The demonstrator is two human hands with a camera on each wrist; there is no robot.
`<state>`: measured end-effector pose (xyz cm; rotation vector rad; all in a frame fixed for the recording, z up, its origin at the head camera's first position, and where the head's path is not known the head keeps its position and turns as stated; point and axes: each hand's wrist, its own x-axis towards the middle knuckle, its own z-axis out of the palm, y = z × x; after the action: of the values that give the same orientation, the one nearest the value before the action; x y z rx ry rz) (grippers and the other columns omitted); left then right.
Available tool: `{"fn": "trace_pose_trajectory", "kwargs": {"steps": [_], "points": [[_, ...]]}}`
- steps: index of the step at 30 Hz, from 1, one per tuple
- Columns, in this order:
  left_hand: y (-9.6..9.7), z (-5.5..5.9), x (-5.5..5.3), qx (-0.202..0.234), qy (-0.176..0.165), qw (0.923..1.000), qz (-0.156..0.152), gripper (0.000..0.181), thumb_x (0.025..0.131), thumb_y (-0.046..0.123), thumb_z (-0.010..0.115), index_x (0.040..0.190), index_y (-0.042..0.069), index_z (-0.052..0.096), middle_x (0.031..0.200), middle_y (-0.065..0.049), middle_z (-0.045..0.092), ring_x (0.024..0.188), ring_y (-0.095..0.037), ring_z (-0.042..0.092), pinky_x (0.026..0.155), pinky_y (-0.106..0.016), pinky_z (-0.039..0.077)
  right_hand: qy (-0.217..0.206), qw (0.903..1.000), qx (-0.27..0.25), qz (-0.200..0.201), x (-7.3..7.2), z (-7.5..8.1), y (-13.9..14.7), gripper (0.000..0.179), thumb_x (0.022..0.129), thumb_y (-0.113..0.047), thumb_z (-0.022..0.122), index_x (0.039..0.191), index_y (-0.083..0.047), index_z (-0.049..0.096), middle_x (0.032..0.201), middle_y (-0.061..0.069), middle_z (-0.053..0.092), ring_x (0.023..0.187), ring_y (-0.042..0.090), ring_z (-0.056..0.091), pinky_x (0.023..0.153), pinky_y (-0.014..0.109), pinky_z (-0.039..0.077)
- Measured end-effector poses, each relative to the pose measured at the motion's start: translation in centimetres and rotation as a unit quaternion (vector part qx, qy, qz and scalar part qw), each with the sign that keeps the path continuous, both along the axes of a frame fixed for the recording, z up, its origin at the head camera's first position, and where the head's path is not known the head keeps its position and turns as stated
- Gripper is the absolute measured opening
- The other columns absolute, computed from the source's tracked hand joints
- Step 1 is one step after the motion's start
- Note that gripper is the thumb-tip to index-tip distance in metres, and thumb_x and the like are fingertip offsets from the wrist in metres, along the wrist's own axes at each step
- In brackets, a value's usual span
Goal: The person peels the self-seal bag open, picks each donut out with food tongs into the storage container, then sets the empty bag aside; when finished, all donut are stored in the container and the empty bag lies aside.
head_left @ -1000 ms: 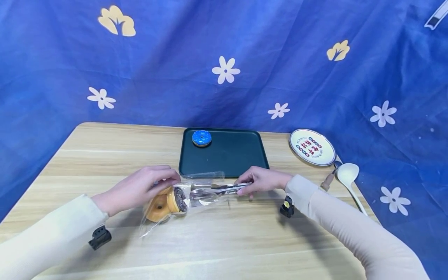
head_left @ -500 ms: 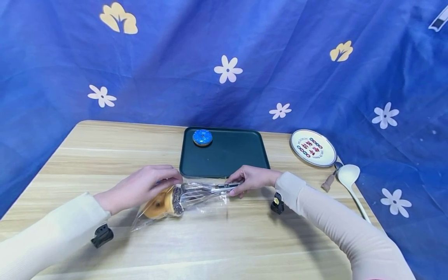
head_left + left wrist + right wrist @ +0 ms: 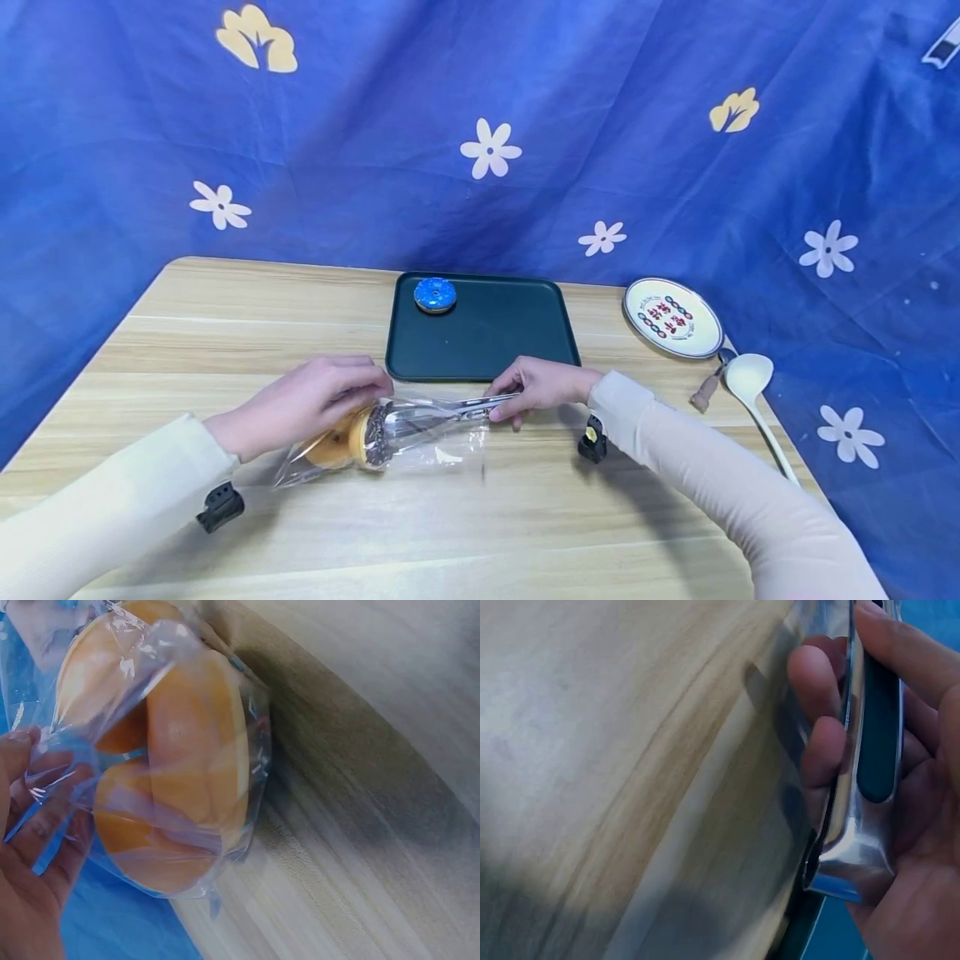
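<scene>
A clear plastic bag (image 3: 450,454) lies in front of the tray with doughnuts inside. One doughnut (image 3: 375,437) stands on edge with dark chocolate topping facing right; a golden-brown one (image 3: 327,451) lies to its left, partly under my left hand (image 3: 318,404). In the left wrist view my thumb and fingers (image 3: 34,832) pinch the bag's film (image 3: 56,746) beside the doughnuts (image 3: 196,739). My right hand (image 3: 536,387) grips metal tongs (image 3: 472,407) by the handles (image 3: 855,859). Their front arms reach into the bag's right side, up to the chocolate topping.
Behind the hands lies a dark green tray (image 3: 498,329) with a blue-topped doughnut (image 3: 435,295) at its back left. At the right are a white patterned plate (image 3: 701,333), a small wooden-handled utensil (image 3: 703,392) and a white ladle (image 3: 748,375). A blue curtain (image 3: 375,125) stands behind the table.
My right hand has moved left, carrying the tongs farther into the bag toward the doughnuts. The bag's lower left corner has shifted left, while my left hand stays nearly in place.
</scene>
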<state>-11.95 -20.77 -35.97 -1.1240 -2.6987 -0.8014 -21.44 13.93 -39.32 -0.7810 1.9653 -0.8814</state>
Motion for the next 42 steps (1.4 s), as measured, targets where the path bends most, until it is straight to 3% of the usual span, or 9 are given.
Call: {"fn": "trace_pose_trajectory", "kwargs": {"steps": [7, 13, 23, 29, 36, 42], "points": [[-0.1, 0.0, 0.1, -0.006, -0.003, 1.0, 0.004, 0.024, 0.096, 0.003, 0.071, 0.112, 0.019, 0.076, 0.106, 0.011, 0.075, 0.097, -0.003, 0.071, 0.088, -0.033, 0.063, 0.004, 0.9999, -0.011, -0.012, 0.1, 0.5, 0.9, 0.019, 0.099, -0.021, 0.074, 0.117, -0.014, 0.079, 0.098, 0.009, 0.081, 0.067, 0.019, 0.074, 0.06, 0.021, 0.046], [-0.2, 0.2, 0.1, -0.008, 0.002, 0.9999, 0.008, 0.027, 0.094, 0.0, 0.071, 0.113, 0.018, 0.076, 0.107, 0.011, 0.075, 0.097, -0.006, 0.072, 0.087, -0.033, 0.064, 0.002, 0.9999, -0.003, -0.016, 0.3, 0.8, 1.2, 0.018, 0.1, -0.02, 0.074, 0.116, -0.014, 0.079, 0.098, 0.009, 0.08, 0.068, 0.017, 0.073, 0.062, 0.023, 0.053], [0.0, 0.3, 0.0, -0.007, 0.0, 1.0, 0.004, 0.021, 0.098, 0.006, 0.07, 0.113, 0.02, 0.076, 0.105, 0.011, 0.074, 0.094, -0.004, 0.07, 0.085, -0.03, 0.063, -0.01, 0.9998, 0.011, -0.014, 0.5, 0.6, 0.7, 0.02, 0.098, -0.021, 0.076, 0.117, -0.016, 0.078, 0.08, 0.012, 0.075, 0.068, 0.014, 0.067, 0.058, 0.024, 0.045], [0.1, 0.1, 0.2, -0.001, -0.005, 1.0, -0.002, 0.024, 0.096, 0.002, 0.07, 0.113, 0.019, 0.076, 0.104, 0.008, 0.075, 0.094, -0.003, 0.07, 0.085, -0.03, 0.063, -0.051, 0.9983, -0.003, -0.027, 0.7, 0.0, 0.2, 0.021, 0.096, -0.017, 0.078, 0.117, -0.013, 0.078, 0.083, 0.001, 0.076, 0.066, 0.01, 0.067, 0.057, 0.021, 0.046], [0.0, 0.0, 0.4, -0.006, -0.002, 1.0, 0.002, 0.024, 0.095, 0.001, 0.071, 0.112, 0.017, 0.076, 0.106, 0.01, 0.075, 0.096, -0.005, 0.071, 0.087, -0.032, 0.064, -0.032, 0.9992, -0.007, -0.024, 0.9, -0.5, 0.5, 0.019, 0.096, -0.016, 0.077, 0.115, -0.011, 0.079, 0.085, 0.004, 0.079, 0.063, 0.009, 0.068, 0.057, 0.02, 0.047], [-0.1, 0.2, 0.4, -0.014, -0.014, 0.9998, 0.008, 0.028, 0.094, 0.0, 0.07, 0.117, 0.015, 0.075, 0.109, 0.008, 0.076, 0.099, -0.01, 0.073, 0.09, -0.034, 0.064, -0.038, 0.9988, -0.014, -0.028, 0.9, 0.0, 1.5, 0.019, 0.098, -0.016, 0.075, 0.116, -0.009, 0.079, 0.098, 0.009, 0.081, 0.065, 0.01, 0.071, 0.062, 0.021, 0.053]]}}
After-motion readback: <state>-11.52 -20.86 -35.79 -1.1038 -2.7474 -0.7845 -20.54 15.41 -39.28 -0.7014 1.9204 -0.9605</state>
